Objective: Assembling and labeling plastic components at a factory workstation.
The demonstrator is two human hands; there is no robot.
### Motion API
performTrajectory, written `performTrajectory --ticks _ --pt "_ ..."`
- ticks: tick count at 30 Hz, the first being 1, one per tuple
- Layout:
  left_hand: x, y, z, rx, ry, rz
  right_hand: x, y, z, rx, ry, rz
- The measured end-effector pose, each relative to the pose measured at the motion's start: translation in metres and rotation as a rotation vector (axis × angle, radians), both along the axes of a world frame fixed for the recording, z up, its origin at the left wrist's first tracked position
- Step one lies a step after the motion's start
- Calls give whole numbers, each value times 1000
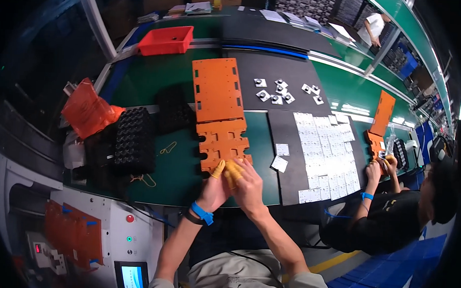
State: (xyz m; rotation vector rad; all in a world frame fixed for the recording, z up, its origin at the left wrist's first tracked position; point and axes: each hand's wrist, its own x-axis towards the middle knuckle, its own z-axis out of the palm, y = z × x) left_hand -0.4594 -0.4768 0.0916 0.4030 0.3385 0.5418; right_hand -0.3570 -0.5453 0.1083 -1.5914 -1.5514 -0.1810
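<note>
Hands (left (214, 187), right (248, 185)) together at orange fixture plate (223, 143) edge

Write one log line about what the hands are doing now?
hands: left, right together | touching: near edge of orange plate | surface: green table

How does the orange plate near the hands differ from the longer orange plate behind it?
The near orange plate has notched, stepped edges; the far orange plate is a plain rectangle and looks longer. Both hands, left hand and right hand, touch the near plate; nothing touches the far plate. Both are orange, perforated and lie flat.
</note>
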Motion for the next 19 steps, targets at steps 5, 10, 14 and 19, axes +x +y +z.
performTrajectory --ticks 5,10,14,19 --pt "-20 11 -5 -31 202 190 -13 3 3 -244 -24 281" --pt "-19 7 -31 117 175 381 -3 -21 -10 -49 363 81" --pt "-44 -3 7 331 268 411 -20 -48 -26 -252 448 267" --pt "-83 -6 29 533 311 405 -88 -59 -42 -683 223 588"
